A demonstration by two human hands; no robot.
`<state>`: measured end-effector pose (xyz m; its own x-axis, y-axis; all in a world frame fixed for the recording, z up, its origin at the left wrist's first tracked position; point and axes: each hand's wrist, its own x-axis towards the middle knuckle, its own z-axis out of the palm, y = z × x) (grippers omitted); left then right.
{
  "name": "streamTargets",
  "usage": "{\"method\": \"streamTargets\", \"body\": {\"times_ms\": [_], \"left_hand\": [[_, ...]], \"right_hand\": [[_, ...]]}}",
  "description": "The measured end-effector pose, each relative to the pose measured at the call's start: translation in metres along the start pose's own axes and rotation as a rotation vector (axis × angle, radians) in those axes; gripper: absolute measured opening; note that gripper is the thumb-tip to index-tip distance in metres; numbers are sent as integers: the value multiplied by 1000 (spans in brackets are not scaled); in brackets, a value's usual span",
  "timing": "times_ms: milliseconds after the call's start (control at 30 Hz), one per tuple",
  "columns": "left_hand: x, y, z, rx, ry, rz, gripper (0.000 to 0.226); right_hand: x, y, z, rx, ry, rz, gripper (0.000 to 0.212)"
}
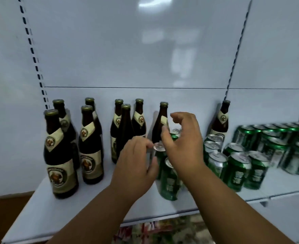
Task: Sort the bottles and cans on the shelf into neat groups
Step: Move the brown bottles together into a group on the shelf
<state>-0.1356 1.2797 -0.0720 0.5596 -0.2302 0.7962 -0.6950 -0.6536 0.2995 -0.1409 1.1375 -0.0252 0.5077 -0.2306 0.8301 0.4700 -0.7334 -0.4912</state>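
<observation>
On the white shelf [96, 205], brown beer bottles [60, 155] stand grouped at left. The left hand [136, 162] grips a green can [160, 155] at mid-shelf. The right hand [182, 143] hovers just above with fingers loosely curled, holding nothing. More green cans [236, 169] cluster at right.

A white shelf [96, 205] runs across the lower half of the frame. Dark brown bottles [60, 155] stand upright at left and centre, one more at right. Green cans [236, 171] stand grouped at centre and right.
</observation>
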Motion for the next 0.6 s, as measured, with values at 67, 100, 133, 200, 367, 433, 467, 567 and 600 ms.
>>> {"method": "streamTargets", "body": {"times_ms": [67, 100, 133, 200, 367, 433, 467, 567, 600], "left_hand": [[21, 17, 22, -42, -38, -6, 23], [33, 25, 33, -64, -50, -12, 24], [44, 33, 44, -76, -57, -18, 25], [67, 46, 66, -69, -72, -29, 25], [111, 76, 123, -26, -205, -19, 28], [119, 87, 142, -21, -219, -38, 29], [122, 93, 151, -12, -219, -38, 29], [132, 111, 174, 11, -259, -61, 31], [135, 115, 179, 15, -277, -84, 32]], "right_hand": [[18, 35, -23, -38, 14, 32, 29], [28, 54, -34, -60, -4, 52, 27], [38, 73, -45, -94, -44, 74, 25], [61, 112, -62, -178, -160, 121, 22], [110, 186, -87, -315, -329, 296, 26], [125, 207, -95, -391, -399, 381, 36], [131, 218, -97, -411, -461, 408, 40], [144, 247, -91, -349, -639, 416, 43], [147, 253, -88, -310, -658, 410, 42]]}}
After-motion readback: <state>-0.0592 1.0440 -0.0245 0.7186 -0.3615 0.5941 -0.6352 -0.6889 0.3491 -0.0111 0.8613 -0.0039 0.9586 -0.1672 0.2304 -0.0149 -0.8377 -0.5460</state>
